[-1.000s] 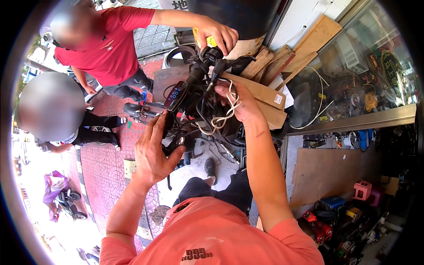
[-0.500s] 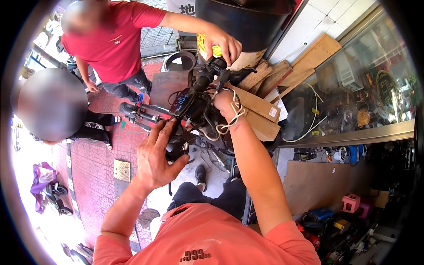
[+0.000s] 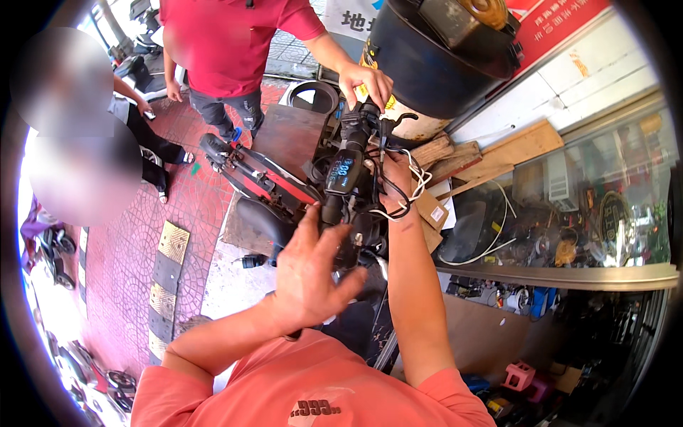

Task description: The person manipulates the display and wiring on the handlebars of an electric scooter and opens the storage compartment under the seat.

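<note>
1. The left hand [image 3: 309, 274] is spread wide, fingers apart, holding nothing, just near the scooter's black stem [image 3: 332, 213].
2. The right hand [image 3: 395, 178] is curled into the bundle of cables [image 3: 405, 192] right of the stem (white and black ones); its grip is partly hidden.
3. The display [image 3: 341, 172], lit blue, sits on the handlebar [image 3: 359, 121] in the middle.
4. Farther off, another person's hand [image 3: 364, 82] rests on the handlebar's far grip.
5. A big black drum [image 3: 434, 64] stands far right.

Street-side repair shop, scooter [image 3: 284, 185], cluttered parts window [image 3: 569, 228]
</note>
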`<action>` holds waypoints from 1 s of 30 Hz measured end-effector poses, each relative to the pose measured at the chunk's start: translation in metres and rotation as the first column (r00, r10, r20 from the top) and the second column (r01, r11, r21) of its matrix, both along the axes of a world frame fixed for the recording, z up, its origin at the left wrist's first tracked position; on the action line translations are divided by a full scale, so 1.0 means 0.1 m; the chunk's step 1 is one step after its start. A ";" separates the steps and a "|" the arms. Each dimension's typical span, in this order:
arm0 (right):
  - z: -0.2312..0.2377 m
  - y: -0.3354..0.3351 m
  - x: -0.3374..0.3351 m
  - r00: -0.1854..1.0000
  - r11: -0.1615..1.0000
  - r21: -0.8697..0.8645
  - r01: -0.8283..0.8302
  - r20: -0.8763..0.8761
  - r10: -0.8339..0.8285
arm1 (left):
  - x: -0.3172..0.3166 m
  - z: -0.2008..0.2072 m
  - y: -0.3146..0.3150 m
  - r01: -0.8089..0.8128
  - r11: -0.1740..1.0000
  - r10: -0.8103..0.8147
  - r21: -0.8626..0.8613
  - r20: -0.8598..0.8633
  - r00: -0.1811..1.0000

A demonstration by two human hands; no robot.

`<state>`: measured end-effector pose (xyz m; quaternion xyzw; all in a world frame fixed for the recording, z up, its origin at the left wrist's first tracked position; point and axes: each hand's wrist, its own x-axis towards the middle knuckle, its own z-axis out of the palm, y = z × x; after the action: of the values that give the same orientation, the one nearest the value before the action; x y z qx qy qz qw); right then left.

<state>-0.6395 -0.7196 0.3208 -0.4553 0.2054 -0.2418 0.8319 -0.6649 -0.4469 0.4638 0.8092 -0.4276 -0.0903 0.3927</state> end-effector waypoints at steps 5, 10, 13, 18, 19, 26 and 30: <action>-0.02 -0.18 0.00 0.972 0.968 0.110 -0.227 0.082 0.219 | -0.07 0.01 -0.02 -0.035 0.999 0.036 -0.032 0.011 0.999; -0.08 -0.35 -0.18 0.966 0.963 0.077 -0.260 0.005 0.260 | 0.01 -0.07 -0.01 -0.027 0.998 0.029 -0.056 0.035 0.999; 0.09 -0.27 -0.33 0.946 0.948 0.102 -0.301 -0.094 0.310 | 0.05 -0.06 0.01 -0.023 0.999 0.023 -0.047 0.010 1.000; 0.08 -0.37 -0.62 0.921 0.934 -0.018 -0.357 -0.175 0.349 | 0.06 -0.04 -0.01 -0.004 0.999 0.005 -0.032 0.029 1.000; 0.01 -0.40 -0.63 0.914 0.924 0.024 -0.381 -0.141 0.381 | 0.06 -0.04 -0.02 0.003 1.000 -0.003 -0.017 0.026 1.000; 0.17 -0.25 -0.37 0.961 0.952 0.136 -0.275 0.053 0.270 | 0.07 -0.05 -0.05 0.010 1.000 -0.009 -0.001 0.086 0.996; 0.15 -0.27 -0.29 0.994 0.971 0.217 -0.103 0.063 0.092 | 0.08 -0.06 -0.07 0.021 0.999 -0.024 0.032 0.075 0.997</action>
<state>-0.6685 -0.7470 0.3361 -0.3636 0.1863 -0.1882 0.8931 -0.6569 -0.4539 0.4573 0.8132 -0.4497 -0.0709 0.3627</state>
